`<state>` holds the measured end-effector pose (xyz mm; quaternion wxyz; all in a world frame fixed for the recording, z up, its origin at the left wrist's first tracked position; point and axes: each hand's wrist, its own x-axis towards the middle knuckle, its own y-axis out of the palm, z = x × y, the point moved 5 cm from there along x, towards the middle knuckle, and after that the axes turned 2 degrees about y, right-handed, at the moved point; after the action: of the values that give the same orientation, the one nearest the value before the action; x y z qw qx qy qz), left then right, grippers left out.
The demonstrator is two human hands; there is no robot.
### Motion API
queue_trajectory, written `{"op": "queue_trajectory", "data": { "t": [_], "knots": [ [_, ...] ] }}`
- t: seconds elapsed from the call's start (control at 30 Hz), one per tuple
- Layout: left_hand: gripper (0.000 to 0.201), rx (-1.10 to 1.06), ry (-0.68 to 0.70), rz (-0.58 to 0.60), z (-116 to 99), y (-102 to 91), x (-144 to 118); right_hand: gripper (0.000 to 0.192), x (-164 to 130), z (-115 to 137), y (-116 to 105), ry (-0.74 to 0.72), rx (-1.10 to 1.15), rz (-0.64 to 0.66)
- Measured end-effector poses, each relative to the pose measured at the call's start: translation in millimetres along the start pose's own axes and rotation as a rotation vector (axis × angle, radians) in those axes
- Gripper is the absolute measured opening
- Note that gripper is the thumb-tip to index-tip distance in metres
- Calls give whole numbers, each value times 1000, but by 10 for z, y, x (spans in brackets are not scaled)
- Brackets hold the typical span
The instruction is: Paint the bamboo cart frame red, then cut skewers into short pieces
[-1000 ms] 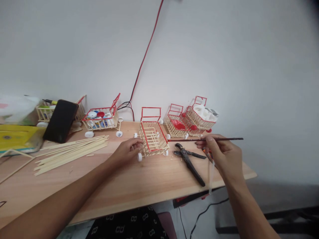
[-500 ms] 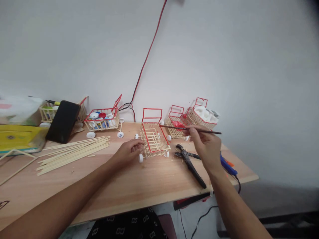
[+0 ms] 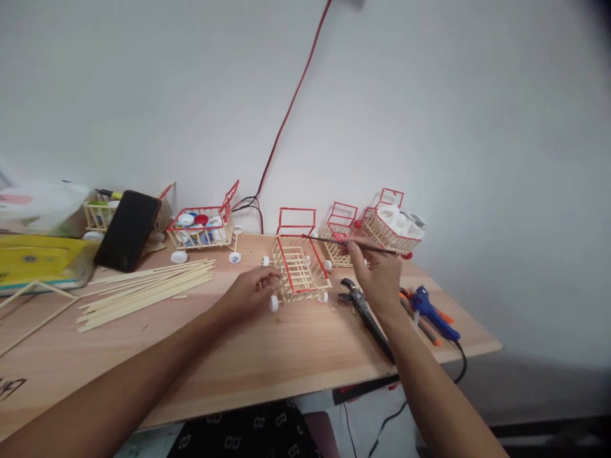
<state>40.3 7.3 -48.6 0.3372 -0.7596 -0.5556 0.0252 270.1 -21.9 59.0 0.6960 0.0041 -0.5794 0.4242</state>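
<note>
left hand [image 3: 251, 291] fingers pinching near corner of stick cart [image 3: 300, 266] mid-surface [image 3: 267, 356], right hand [image 3: 377, 280] fingers pinching thin brush [image 3: 351, 243], tip at cart's red rim, pliers [image 3: 365, 310] just beside

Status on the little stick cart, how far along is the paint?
Done: the cart is assembled, white wheels on, handle frame and top rim red. In hand: left hand steadies its front corner; right hand holds a thin brush, tip at the right rim. Left: side and floor slats remain bare wood.
</note>
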Motion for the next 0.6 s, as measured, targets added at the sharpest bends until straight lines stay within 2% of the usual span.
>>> {"op": "queue_trajectory", "data": {
  "t": [0.33,0.6],
  "knots": [
    [29,12,11,0,15,-1,9,22,-17,113,-29,-51,-17,-13],
    [31,11,10,-1,-2,-4,5,21,-39,69,-43,-53,-41,-33]
  ]
}}
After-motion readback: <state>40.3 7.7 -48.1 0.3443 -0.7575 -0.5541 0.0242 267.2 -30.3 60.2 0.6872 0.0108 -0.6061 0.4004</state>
